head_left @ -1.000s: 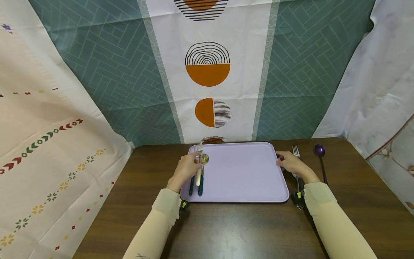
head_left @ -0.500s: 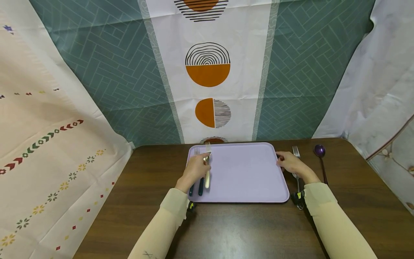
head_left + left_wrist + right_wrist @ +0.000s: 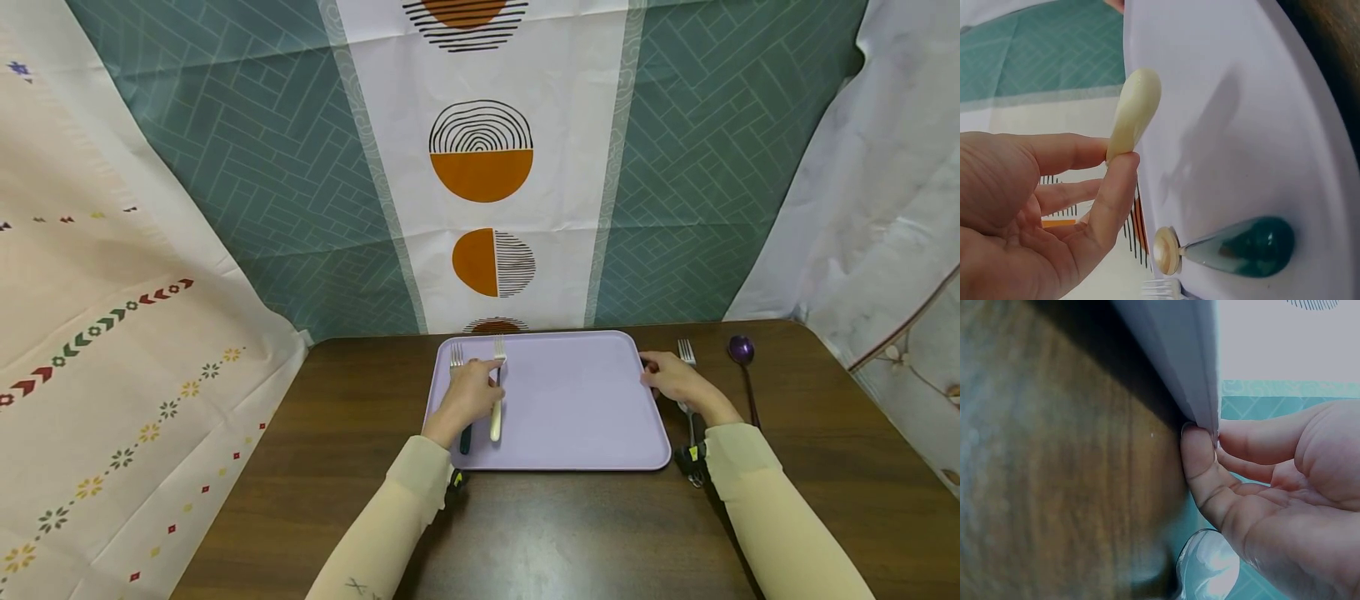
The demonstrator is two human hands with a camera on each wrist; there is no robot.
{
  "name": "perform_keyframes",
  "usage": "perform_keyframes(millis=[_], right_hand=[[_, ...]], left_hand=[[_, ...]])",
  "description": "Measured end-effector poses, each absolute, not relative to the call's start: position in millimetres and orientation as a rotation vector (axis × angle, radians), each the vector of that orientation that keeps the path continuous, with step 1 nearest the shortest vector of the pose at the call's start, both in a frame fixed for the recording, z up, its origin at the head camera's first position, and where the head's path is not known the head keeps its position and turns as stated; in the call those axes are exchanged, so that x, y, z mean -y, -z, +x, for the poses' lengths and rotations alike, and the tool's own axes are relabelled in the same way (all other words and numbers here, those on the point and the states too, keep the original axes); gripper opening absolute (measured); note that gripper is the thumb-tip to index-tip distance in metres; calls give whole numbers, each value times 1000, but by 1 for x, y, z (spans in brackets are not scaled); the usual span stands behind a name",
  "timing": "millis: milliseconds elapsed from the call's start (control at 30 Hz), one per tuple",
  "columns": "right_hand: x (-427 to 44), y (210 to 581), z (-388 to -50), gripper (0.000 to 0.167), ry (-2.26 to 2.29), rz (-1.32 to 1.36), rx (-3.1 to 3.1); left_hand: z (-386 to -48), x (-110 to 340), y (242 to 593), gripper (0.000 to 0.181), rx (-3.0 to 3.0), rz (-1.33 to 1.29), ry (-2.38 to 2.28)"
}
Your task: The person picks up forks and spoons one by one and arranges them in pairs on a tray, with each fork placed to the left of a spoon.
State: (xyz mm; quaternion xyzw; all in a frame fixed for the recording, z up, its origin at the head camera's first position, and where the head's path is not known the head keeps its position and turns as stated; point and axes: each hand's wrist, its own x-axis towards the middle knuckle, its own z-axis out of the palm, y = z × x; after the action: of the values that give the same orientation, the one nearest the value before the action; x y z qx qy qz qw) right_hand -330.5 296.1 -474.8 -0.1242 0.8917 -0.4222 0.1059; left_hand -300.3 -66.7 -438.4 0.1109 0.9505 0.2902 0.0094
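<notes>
On the lilac tray (image 3: 577, 408), toward its left side, my left hand (image 3: 471, 392) pinches a fork with a cream handle (image 3: 496, 421) between thumb and finger. In the left wrist view the cream handle (image 3: 1135, 103) stands off the tray surface. A teal-handled spoon (image 3: 1254, 247) with a gold bowl lies beside it. Another fork (image 3: 457, 357) lies further left, its lower part hidden by my left hand. My right hand (image 3: 678, 379) pinches the tray's right rim (image 3: 1194, 375), thumb on one side and finger on the other.
Right of the tray, a silver fork (image 3: 686, 350) lies on the brown wooden table (image 3: 570, 533), partly under my right wrist. A dark purple spoon (image 3: 741, 350) lies further right. Patterned cloth (image 3: 300, 192) hangs behind the table.
My left hand has moved rightward over the tray with the cream-handled fork, away from the other cutlery. The right hand has stayed on the tray rim.
</notes>
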Motion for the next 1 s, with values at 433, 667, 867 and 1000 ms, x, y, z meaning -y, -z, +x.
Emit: perform_keyframes(millis=[433, 667, 867, 1000], right_hand=[[-297, 476, -332, 54, 1248, -354, -2624], [-298, 478, -334, 53, 1273, -382, -2609], [-298, 477, -333, 53, 1259, -377, -2617], [-299, 476, -333, 53, 1258, -378, -2617]], left_hand=[[-299, 59, 449, 56, -2901, 321, -953], [-300, 57, 453, 54, -2882, 271, -926], [-299, 55, 454, 54, -2855, 267, -917], [-300, 54, 455, 53, -2842, 264, -895]])
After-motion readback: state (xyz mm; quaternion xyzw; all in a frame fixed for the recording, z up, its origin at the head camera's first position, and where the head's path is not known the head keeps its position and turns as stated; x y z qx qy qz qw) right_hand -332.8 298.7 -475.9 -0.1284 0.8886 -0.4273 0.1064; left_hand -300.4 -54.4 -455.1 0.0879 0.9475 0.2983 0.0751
